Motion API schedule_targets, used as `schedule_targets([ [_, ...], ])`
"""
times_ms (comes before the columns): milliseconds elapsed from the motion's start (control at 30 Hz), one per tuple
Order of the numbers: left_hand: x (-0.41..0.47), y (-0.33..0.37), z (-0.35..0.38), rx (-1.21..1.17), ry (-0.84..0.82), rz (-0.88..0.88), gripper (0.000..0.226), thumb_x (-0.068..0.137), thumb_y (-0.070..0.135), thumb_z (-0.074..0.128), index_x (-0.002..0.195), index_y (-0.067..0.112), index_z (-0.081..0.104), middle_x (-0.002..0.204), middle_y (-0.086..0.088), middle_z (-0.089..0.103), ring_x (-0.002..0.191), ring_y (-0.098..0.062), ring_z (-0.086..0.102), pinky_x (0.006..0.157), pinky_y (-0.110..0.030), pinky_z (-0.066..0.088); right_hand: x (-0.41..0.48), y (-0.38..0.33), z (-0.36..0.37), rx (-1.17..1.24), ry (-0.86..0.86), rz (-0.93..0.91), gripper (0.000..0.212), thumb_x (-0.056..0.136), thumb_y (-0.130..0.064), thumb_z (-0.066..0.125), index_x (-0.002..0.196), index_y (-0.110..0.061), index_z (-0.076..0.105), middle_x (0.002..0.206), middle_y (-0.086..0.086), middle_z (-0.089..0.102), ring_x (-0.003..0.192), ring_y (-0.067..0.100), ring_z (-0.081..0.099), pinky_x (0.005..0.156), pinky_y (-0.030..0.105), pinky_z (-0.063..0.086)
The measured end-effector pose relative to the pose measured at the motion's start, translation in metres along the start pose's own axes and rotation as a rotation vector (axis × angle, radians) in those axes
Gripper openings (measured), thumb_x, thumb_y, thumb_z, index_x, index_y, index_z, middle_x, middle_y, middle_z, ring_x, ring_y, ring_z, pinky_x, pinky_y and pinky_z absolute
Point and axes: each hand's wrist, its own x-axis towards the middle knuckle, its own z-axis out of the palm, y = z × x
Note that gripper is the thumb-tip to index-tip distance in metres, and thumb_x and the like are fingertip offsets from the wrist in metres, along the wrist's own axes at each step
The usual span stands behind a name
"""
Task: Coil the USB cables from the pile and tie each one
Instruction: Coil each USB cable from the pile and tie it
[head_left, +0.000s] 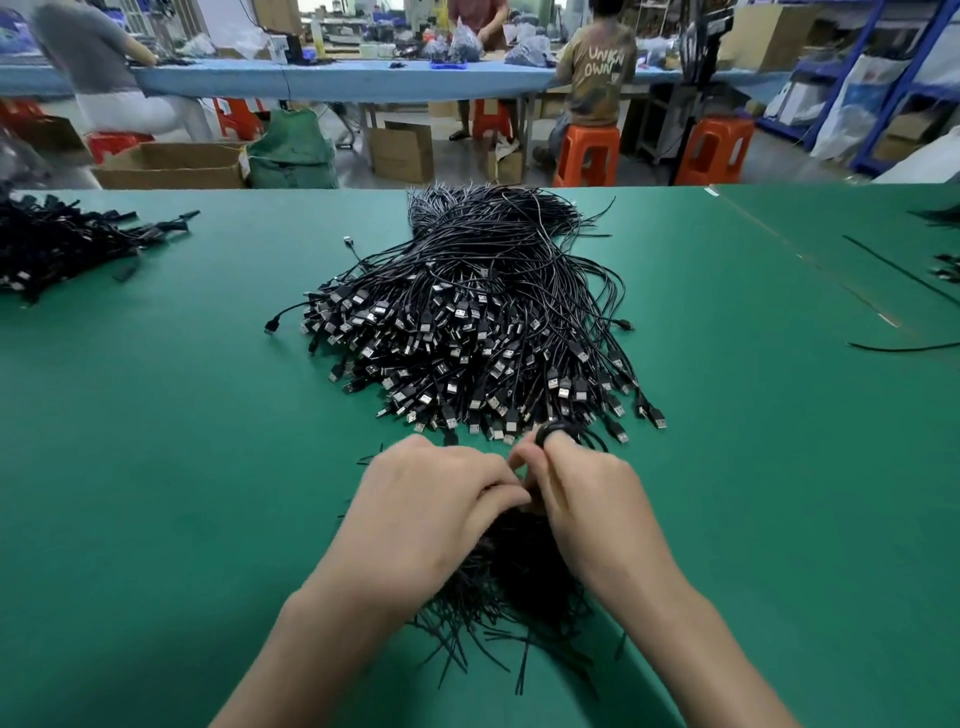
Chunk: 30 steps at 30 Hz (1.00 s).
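Head view, only view available.

Large pile of black USB cables lies mid-bench on the green mat-covered bench, plugs fanned toward us and cords trailing away. We judge this keeps the plug ends nearest for picking.

Right hand: fingers clenched round a small coil of black USB cable, held up just at the near edge of the pile. The loop stands clear above the knuckles, likely pinched so the turns cannot spring apart.

Left hand: fingers curled in toward the right hand and touching it. Their tips are hidden, so we cannot tell whether they grasp anything. The posture fits working a tie round the coil, which is our judgement only.

Loose bundle of thin black tie wires lies directly under both wrists, presumably placed there so a tie is within reach without moving the coil.

Second heap of black cables sits at the far left of the bench, well apart from the pile; whether these are finished ones we cannot tell.

Step in hand: tying. Most of the pile remains uncoiled.
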Motion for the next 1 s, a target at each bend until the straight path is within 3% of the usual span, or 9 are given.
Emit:
schedule_targets([
  [67, 0.003, -0.006, -0.013, 0.009, 0.054, 0.007, 0.028, 0.09, 0.06, 0.066, 0.082, 0.037, 0.079, 0.075, 0.017, 0.071, 0.064, -0.007, 0.059, 0.071, -0.028, 0.049, -0.003, 0.0, 0.002, -0.003, -0.073, 0.007, 0.047, 0.104, -0.053, 0.027, 0.083, -0.022, 0.055, 0.065, -0.01, 0.054, 0.064, 0.017, 0.054, 0.062, 0.038, 0.039],
  [233, 0.007, -0.012, -0.023, -0.474, 0.113, -0.19, 0.017, 0.068, 0.053, 0.086, 0.071, 0.037, 0.079, 0.072, 0.017, 0.072, 0.073, -0.009, 0.069, 0.067, -0.031, 0.053, 0.0, -0.008, -0.013, 0.879, -0.511, 0.171, 0.041, 0.103, -0.038, 0.033, 0.081, -0.02, 0.063, 0.063, -0.01, 0.04, 0.058, 0.009, 0.035, 0.056, 0.02, 0.031],
  [333, 0.008, -0.014, -0.012, -0.703, 0.171, -0.306, 0.022, 0.057, 0.048, 0.091, 0.069, 0.035, 0.079, 0.069, 0.008, 0.074, 0.063, -0.01, 0.068, 0.06, -0.026, 0.054, 0.0, -0.01, -0.023, 1.067, -0.657, 0.133, 0.027, 0.103, -0.025, 0.039, 0.093, -0.014, 0.062, 0.067, -0.005, 0.036, 0.061, 0.012, 0.034, 0.058, 0.02, 0.033],
  [467, 0.008, -0.023, 0.012, -1.069, 0.094, -0.335, 0.036, 0.073, 0.032, 0.092, 0.106, 0.033, 0.077, 0.094, 0.002, 0.078, 0.088, -0.008, 0.07, 0.082, -0.022, 0.055, 0.0, -0.008, -0.025, 1.134, -0.651, 0.089, 0.025, 0.106, -0.023, 0.043, 0.097, -0.01, 0.062, 0.066, -0.002, 0.037, 0.06, 0.012, 0.035, 0.06, 0.019, 0.035],
  [567, 0.006, -0.031, 0.019, -1.043, -0.158, -0.162, 0.033, 0.099, 0.025, 0.066, 0.117, -0.001, 0.073, 0.098, 0.018, 0.077, 0.121, -0.006, 0.065, 0.103, -0.024, 0.047, 0.0, -0.005, -0.023, 1.155, -0.669, 0.067, 0.026, 0.107, -0.023, 0.043, 0.098, -0.012, 0.065, 0.064, 0.0, 0.046, 0.061, 0.014, 0.041, 0.064, 0.02, 0.039],
  [633, 0.007, -0.032, 0.018, -1.028, -0.186, -0.159, 0.031, 0.099, 0.025, 0.064, 0.107, -0.003, 0.076, 0.088, 0.018, 0.077, 0.112, -0.005, 0.069, 0.098, -0.019, 0.049, -0.002, -0.003, -0.022, 1.138, -0.684, 0.068, 0.026, 0.106, -0.026, 0.044, 0.099, -0.013, 0.067, 0.066, 0.0, 0.057, 0.063, 0.014, 0.047, 0.066, 0.019, 0.042],
  [767, 0.014, -0.026, 0.017, -0.939, 0.002, -0.208, 0.017, 0.088, 0.017, 0.077, 0.077, 0.029, 0.081, 0.09, 0.001, 0.077, 0.082, -0.008, 0.073, 0.075, -0.019, 0.055, -0.003, -0.006, -0.019, 1.165, -0.636, 0.107, 0.028, 0.108, -0.022, 0.042, 0.104, -0.006, 0.065, 0.088, 0.015, 0.075, 0.072, 0.02, 0.065, 0.071, 0.026, 0.051],
  [867, 0.014, -0.022, 0.022, -0.956, 0.116, -0.246, 0.017, 0.087, 0.006, 0.079, 0.076, 0.019, 0.082, 0.083, -0.012, 0.07, 0.071, -0.01, 0.068, 0.066, -0.019, 0.054, -0.003, -0.011, -0.013, 1.239, -0.544, 0.194, 0.03, 0.107, -0.019, 0.041, 0.105, 0.002, 0.062, 0.101, 0.024, 0.075, 0.086, 0.027, 0.074, 0.074, 0.029, 0.057],
  [1000, 0.012, -0.02, 0.034, -0.987, 0.158, -0.363, 0.011, 0.088, 0.01, 0.078, 0.077, 0.013, 0.081, 0.076, 0.002, 0.068, 0.052, -0.012, 0.057, 0.052, -0.022, 0.048, -0.012, -0.019, -0.002, 1.251, -0.294, 0.361, 0.017, 0.107, -0.016, 0.048, 0.1, -0.001, 0.053, 0.091, 0.021, 0.077, 0.076, 0.023, 0.074, 0.065, 0.025, 0.056],
])
